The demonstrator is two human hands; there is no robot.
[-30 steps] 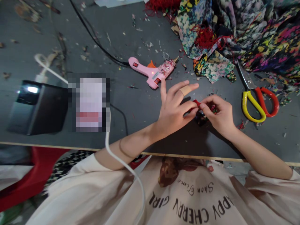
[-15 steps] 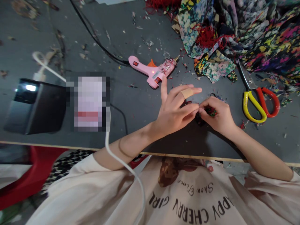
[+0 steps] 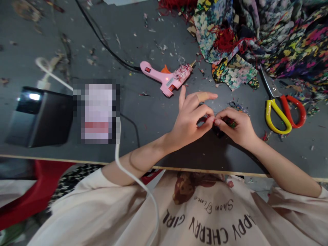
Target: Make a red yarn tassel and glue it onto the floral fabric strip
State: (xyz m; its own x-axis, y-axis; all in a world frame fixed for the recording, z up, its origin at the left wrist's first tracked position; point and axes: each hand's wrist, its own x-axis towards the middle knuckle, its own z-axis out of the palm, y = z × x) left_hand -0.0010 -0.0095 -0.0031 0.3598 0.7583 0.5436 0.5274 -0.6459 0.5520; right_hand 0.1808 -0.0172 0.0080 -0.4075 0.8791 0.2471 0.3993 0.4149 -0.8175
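My left hand (image 3: pixel 193 116) is pinched at thumb and forefinger, its other fingers raised and a tan bandage (image 3: pixel 203 97) around one of them. Close beside it, my right hand (image 3: pixel 234 127) is closed, thumb against forefinger. A tiny bit of red thread (image 3: pixel 214 121) shows where the two pinches meet. Inside the curl of my right fingers sits a small piece of dark cloth (image 3: pixel 232 123) with red and green spots, mostly hidden. Beyond my left fingers lies a pink glue gun (image 3: pixel 167 79), its nozzle towards the upper right, apart from the hand.
Scissors (image 3: pixel 279 109) with yellow and red handles lie right of my right hand. Flowered cloth (image 3: pixel 282 48) with red thread tangles (image 3: pixel 225 40) is heaped at the upper right. A black device (image 3: pixel 41 116) and a white cable (image 3: pixel 128 172) are at left. Scraps dot the table (image 3: pixel 107 20).
My left pinch has drawn slightly left, opening a small gap from my right fingertips where red shows. Its raised fingers have shifted a little. The glue gun and scissors lie as before.
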